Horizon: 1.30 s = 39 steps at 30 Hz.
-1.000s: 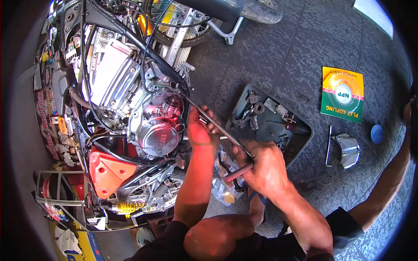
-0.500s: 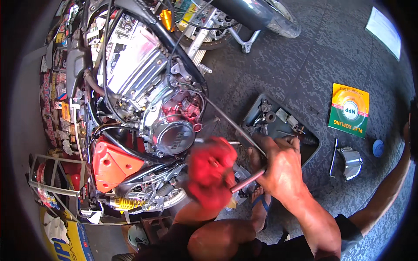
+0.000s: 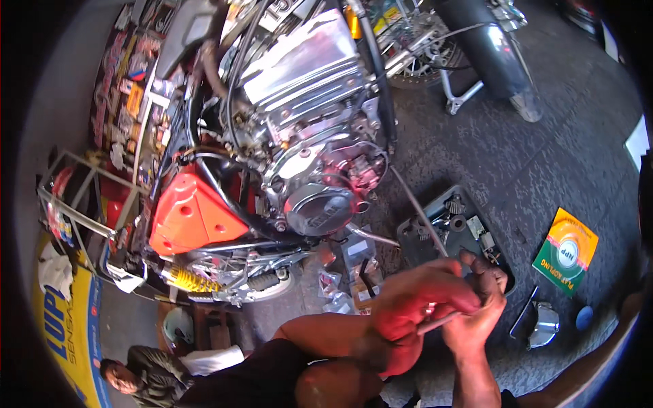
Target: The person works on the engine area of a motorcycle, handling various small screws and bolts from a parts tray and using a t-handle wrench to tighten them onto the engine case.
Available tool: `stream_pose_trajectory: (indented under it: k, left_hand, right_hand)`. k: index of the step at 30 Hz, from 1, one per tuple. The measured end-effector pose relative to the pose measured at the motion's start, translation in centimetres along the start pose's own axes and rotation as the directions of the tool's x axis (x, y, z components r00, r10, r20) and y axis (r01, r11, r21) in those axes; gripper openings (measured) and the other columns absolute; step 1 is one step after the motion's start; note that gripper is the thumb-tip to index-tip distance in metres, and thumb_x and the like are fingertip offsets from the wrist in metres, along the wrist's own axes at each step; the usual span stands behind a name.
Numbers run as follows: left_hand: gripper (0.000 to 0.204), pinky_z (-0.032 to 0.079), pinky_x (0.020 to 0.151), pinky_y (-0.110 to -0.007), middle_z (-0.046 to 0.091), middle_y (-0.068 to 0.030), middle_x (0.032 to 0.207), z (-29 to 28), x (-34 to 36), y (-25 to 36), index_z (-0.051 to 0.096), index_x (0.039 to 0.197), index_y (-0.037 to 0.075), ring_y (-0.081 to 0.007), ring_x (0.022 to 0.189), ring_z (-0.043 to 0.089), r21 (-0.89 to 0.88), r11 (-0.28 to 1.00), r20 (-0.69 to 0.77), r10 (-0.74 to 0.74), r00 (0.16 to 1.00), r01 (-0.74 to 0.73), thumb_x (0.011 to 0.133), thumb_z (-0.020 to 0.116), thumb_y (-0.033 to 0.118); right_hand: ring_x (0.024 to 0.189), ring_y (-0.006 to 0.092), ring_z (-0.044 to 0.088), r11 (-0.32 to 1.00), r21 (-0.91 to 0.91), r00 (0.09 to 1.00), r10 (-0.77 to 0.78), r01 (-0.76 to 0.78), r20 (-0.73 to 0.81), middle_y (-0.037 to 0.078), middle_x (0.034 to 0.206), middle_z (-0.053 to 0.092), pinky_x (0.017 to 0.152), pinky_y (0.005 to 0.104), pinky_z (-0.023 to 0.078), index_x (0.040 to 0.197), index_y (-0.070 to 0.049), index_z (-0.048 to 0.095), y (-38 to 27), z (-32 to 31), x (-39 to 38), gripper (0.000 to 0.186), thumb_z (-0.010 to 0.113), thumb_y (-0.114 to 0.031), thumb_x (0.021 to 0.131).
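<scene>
My left hand (image 3: 408,306), washed in reddish light, is closed around the handle end of a long T-handle wrench (image 3: 418,207). Beside and touching it, my right hand (image 3: 476,306) also has its fingers curled around the handle. Part of the crossbar shows between the two hands. From there the slim metal shaft slants up and left to the motorcycle engine (image 3: 299,102), close to an opened side housing (image 3: 354,166) with reddish parts inside. What the far tip meets is too small to make out. A round dark cover (image 3: 320,207) sits below that housing.
A grey parts tray (image 3: 503,255) lies beyond my hands. To the right are an orange-green packet (image 3: 564,251), a metal cover (image 3: 544,326) and a blue disc (image 3: 583,317). Another forearm (image 3: 585,367) enters at right. A person (image 3: 146,377) sits lower left. Plastic bags (image 3: 333,289) lie nearby.
My blurred left hand has come right, onto the handle beside my right hand. The whole view has shifted, so the engine now stands farther right in it.
</scene>
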State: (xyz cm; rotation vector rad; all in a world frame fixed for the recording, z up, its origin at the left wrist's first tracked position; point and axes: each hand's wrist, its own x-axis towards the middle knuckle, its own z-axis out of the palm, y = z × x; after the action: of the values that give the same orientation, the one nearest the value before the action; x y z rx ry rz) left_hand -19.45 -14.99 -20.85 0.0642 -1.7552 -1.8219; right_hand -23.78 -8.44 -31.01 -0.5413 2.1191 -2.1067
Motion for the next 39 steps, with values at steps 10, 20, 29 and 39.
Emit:
stream_pose_trajectory:
  k: [10,20,29,39]
  left_hand:
    - [0.051,0.048,0.084,-0.037,0.061,-0.0123,0.097,-10.2,-0.4,0.1,0.058,0.117,-0.001,-0.0243,0.088,0.059,-0.774,0.528,0.018,-0.531,0.847,0.348,0.093,0.045,0.043]
    - [0.071,0.033,0.113,-0.049,0.052,-0.0244,0.135,-12.1,-2.5,2.3,0.05,0.131,-0.007,-0.0367,0.126,0.05,-0.874,0.409,0.053,-0.455,0.889,0.261,0.093,0.043,0.052]
    - [0.067,0.035,0.112,-0.05,0.058,-0.0233,0.128,-17.6,-6.5,3.9,0.055,0.125,-0.007,-0.0379,0.124,0.052,-0.886,0.429,-0.023,-0.425,0.905,0.179,0.094,0.041,0.051]
    - [0.063,0.035,0.113,-0.049,0.059,-0.0222,0.127,-21.0,-13.5,1.7,0.055,0.125,-0.007,-0.0363,0.123,0.053,-0.922,0.351,-0.071,-0.567,0.821,0.163,0.095,0.043,0.047]
  right_hand:
    - [0.061,0.0401,0.054,0.915,-0.403,0.93,0.163,-0.018,0.33,0.017,0.066,0.059,0.059,0.0456,0.04,0.079,-0.003,0.061,0.5,-6.8,-5.0,0.012,0.06,-0.013,0.086]
    - [0.072,0.0411,0.058,0.719,-0.598,0.859,0.003,0.354,0.512,0.017,0.072,0.058,0.071,0.0494,0.042,0.082,-0.006,0.055,9.3,-8.9,-20.6,0.017,0.068,-0.012,0.073]
    - [0.069,0.0411,0.056,0.587,-0.68,0.867,-0.078,0.439,0.492,0.02,0.07,0.056,0.069,0.0499,0.038,0.08,-0.002,0.052,9.5,-7.8,-22.7,0.016,0.062,-0.013,0.085]
    - [0.079,0.0473,0.059,0.39,-0.912,0.939,0.344,-0.123,0.021,0.026,0.084,0.062,0.08,0.0522,0.042,0.099,0.0,0.044,12.8,-8.1,-24.3,0.023,0.057,-0.018,0.093]
